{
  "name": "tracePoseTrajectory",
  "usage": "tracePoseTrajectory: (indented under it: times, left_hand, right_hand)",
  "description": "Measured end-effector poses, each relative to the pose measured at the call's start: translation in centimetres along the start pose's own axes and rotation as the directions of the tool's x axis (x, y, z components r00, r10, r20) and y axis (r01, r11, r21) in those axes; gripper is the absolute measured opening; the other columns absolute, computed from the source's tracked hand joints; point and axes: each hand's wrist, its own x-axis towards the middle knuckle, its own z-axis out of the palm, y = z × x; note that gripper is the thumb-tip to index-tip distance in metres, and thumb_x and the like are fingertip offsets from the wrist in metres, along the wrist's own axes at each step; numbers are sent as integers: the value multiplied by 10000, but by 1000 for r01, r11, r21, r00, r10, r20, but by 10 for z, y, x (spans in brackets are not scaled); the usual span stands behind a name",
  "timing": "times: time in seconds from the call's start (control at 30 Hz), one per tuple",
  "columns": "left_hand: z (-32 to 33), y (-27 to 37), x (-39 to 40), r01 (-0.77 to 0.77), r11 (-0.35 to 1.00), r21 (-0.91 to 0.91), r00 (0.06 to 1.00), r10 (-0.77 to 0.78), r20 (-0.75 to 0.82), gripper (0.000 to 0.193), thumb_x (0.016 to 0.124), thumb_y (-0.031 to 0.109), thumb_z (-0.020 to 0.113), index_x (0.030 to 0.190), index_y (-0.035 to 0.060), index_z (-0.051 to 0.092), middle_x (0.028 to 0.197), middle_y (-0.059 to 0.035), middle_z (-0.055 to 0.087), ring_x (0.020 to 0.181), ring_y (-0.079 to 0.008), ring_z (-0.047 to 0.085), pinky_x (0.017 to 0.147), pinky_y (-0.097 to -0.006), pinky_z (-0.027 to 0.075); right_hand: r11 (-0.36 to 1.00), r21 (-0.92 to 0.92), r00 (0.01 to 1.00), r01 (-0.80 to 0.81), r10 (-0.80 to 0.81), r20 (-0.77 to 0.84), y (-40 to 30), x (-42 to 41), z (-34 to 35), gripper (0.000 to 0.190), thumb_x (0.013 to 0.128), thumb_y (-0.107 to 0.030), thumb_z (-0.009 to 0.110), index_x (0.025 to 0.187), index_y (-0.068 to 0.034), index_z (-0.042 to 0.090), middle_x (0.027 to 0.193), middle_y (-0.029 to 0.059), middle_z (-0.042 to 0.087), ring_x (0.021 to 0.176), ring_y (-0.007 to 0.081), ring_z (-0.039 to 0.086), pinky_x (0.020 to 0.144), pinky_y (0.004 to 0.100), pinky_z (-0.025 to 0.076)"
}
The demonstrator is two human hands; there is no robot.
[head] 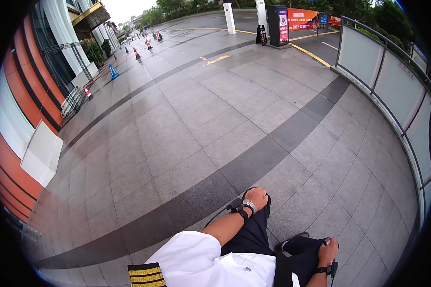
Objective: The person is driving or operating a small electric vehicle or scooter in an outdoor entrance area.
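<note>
My left hand (256,198) hangs in front of my dark trouser leg with its back towards me. Its fingers curl downward, and the palm side is hidden. A metal-band wristwatch (250,206) and a strapped black device (235,206) sit on that wrist. Lower right, my right hand (328,252) is closed around a small black object (327,241), of which only the top shows. Another black strapped device (333,268) is at the right wrist. A dark shoe (282,245) shows between the trouser legs, on grey stone paving (208,118).
A frosted panel railing (361,55) curves along the right. Ahead stand a white post (229,18), a dark cabinet with a poster (278,27) and a red banner (303,19). Traffic cones (136,53) and a blue cone (112,71) line the left, beside an orange-striped wall (39,82).
</note>
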Motion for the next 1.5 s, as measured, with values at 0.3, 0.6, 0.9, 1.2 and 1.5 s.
tracePoseTrajectory:
  times: [0.3,0.6,0.9,1.2,1.5]
  left_hand:
    - [0,-2,1,13,1000,-15,1000,-13,-7,248,877,319,689,759,108,629,889,-122,668,911,-350,661,818,-490,535]
    - [-1,-1,0,16,999,-40,1000,-17,-10,260,870,324,707,756,104,625,875,-124,660,895,-346,659,801,-484,531]
    - [-2,-2,-1,27,998,-53,1000,-27,-10,265,869,321,725,757,105,618,871,-118,654,891,-344,655,790,-483,530]
    - [-14,3,3,45,999,-30,997,-43,63,237,893,337,688,825,111,657,945,-123,679,961,-343,662,848,-488,526]
    - [-13,8,-2,60,998,-32,996,-58,63,240,901,339,679,829,111,655,961,-120,679,973,-345,658,855,-492,526]
  right_hand:
    - [1000,14,1000,13,-13,-6,1,1,2,161,796,-83,699,902,-18,598,908,231,669,898,469,646,776,546,499]
    - [1000,7,1000,14,-14,-5,-1,1,-1,142,818,-84,694,902,-22,598,902,229,667,893,466,648,771,542,499]
    - [1000,10,1000,20,-20,13,-1,1,-2,129,834,-90,685,905,-25,601,907,225,670,894,465,650,770,542,500]
    - [1000,-5,999,28,-28,-14,-4,2,2,143,786,-55,687,883,-21,588,899,205,649,877,444,640,768,518,505]
    - [1000,-17,1000,26,-26,-3,1,3,-2,154,794,-84,688,899,-26,591,901,210,659,888,449,648,772,528,505]
